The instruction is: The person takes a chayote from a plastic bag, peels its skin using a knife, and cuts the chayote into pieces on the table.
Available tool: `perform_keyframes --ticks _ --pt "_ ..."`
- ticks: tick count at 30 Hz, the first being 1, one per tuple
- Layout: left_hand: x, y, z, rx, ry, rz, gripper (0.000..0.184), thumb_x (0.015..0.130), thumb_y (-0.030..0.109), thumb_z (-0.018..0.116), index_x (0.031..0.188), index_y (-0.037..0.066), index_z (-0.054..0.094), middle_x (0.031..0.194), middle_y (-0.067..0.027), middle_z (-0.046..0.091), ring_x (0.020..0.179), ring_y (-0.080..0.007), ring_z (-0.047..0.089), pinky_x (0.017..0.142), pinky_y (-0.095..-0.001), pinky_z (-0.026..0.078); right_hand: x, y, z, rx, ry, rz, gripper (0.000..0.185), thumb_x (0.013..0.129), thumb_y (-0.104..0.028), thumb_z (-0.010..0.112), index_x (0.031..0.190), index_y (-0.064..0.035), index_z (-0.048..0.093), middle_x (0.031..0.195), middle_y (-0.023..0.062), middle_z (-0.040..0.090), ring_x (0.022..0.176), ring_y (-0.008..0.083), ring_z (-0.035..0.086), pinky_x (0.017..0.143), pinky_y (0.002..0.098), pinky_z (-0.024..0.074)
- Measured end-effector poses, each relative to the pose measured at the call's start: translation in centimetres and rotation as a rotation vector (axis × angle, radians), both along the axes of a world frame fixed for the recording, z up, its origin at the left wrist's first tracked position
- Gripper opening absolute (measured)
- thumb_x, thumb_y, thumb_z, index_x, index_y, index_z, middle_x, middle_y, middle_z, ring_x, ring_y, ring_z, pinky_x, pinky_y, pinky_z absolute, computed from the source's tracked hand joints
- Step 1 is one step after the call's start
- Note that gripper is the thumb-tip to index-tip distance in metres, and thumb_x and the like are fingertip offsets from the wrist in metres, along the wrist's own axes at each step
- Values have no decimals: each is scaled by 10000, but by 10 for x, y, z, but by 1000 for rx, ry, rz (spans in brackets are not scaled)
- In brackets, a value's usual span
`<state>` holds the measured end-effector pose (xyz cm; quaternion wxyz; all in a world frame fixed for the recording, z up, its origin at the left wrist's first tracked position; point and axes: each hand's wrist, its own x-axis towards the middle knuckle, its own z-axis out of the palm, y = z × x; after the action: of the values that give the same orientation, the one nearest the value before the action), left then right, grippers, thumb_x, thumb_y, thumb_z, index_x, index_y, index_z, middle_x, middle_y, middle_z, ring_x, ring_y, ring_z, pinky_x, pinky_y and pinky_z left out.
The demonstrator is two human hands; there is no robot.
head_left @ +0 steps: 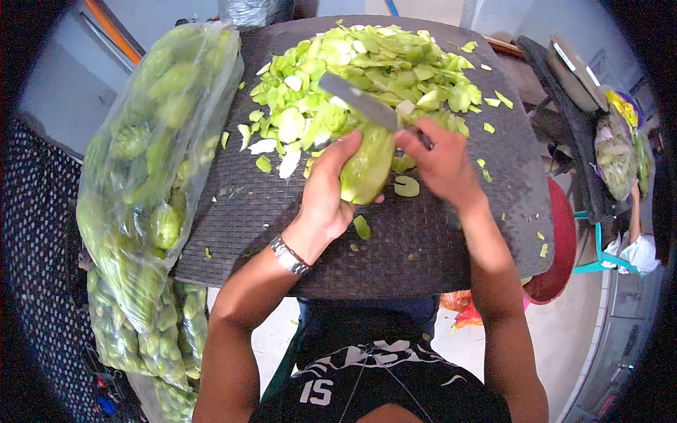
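Observation:
A pale green chayote-like vegetable (367,169) is held upright in my left hand (330,180), the thumb along its left side. My right hand (446,158) grips the dark handle of a knife (360,102), its broad blade pointing up and left across the vegetable's top end. Just behind both hands, a large heap of thin green slices (381,63) covers the back of the dark woven table (233,218). Some loose slices lie around the heap and near my left hand.
A long clear plastic bag of green vegetables (151,148) leans on the table's left side, with more bags (141,331) below. A red basin (553,243) stands at the right. Beyond it are a teal stool (599,247) and another person's arm (635,211).

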<state>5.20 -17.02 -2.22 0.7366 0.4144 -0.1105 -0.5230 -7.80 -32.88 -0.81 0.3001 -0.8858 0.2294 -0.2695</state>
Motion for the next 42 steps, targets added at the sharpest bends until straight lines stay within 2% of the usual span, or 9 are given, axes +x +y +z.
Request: perform_keyframes --ticks 6,9,12,16,23,31,34,37,42 --pt "14 -1 10 -43 66 9 480 1044 494 515 1320 109 592 1143 -83 707 933 -251 692 738 -422 561 -4 -23 6 430 279 -140 647 1006 -589 569 815 21 672 744 227 654 665 289 632 651 418 493" --pt "19 -9 -2 -38 39 134 513 1031 509 539 1355 114 579 1200 -85 690 1009 -260 677 858 -452 549 2 3 -1 241 26 -24 645 975 -611 601 806 11 617 727 234 654 659 336 668 629 453 508" --pt "26 -9 -17 -76 62 155 532 1023 502 551 1382 109 568 1254 -91 679 1082 -276 669 956 -472 530 2 38 3 -82 123 106 629 922 -648 646 843 -27 587 726 218 677 666 383 708 606 488 536" --pt "18 -1 -15 -158 153 156 552 1016 479 561 1410 92 552 1321 -102 661 1170 -296 651 1050 -490 494 4 52 0 -208 115 159 614 869 -668 689 909 -62 599 725 185 699 680 401 723 597 506 560" --pt "13 -5 -22 9 -113 311 485 1053 432 526 1390 85 566 1312 -103 667 1161 -256 659 1023 -425 521 3 37 3 -209 154 92 633 851 -681 698 892 -56 603 697 174 687 674 397 721 596 501 563" --pt "12 0 -15 -103 57 186 494 1077 451 463 1372 74 585 1292 -112 682 1143 -270 682 1023 -460 533 7 51 -1 -252 87 219 728 823 -763 649 924 -44 599 693 187 683 675 390 721 611 507 565" --pt "10 -1 -15 -102 40 189 515 1081 470 442 1382 76 581 1304 -116 678 1152 -282 679 1035 -476 526 5 51 1 -294 85 187 618 813 -634 763 938 -46 621 722 179 674 671 399 700 567 462 534" --pt "9 1 -11 -94 67 186 518 1080 475 443 1394 84 574 1315 -119 673 1163 -284 673 1038 -480 524 6 55 -1 -370 41 153 626 793 -643 775 916 -52 611 718 164 676 654 382 703 552 459 532" --pt "11 -1 -14 -142 14 217 516 1068 476 489 1423 106 549 1338 -122 660 1190 -279 659 1041 -475 521 4 56 0 -368 106 145 691 797 -729 699 961 -65 600 719 153 697 663 349 728 562 488 560"
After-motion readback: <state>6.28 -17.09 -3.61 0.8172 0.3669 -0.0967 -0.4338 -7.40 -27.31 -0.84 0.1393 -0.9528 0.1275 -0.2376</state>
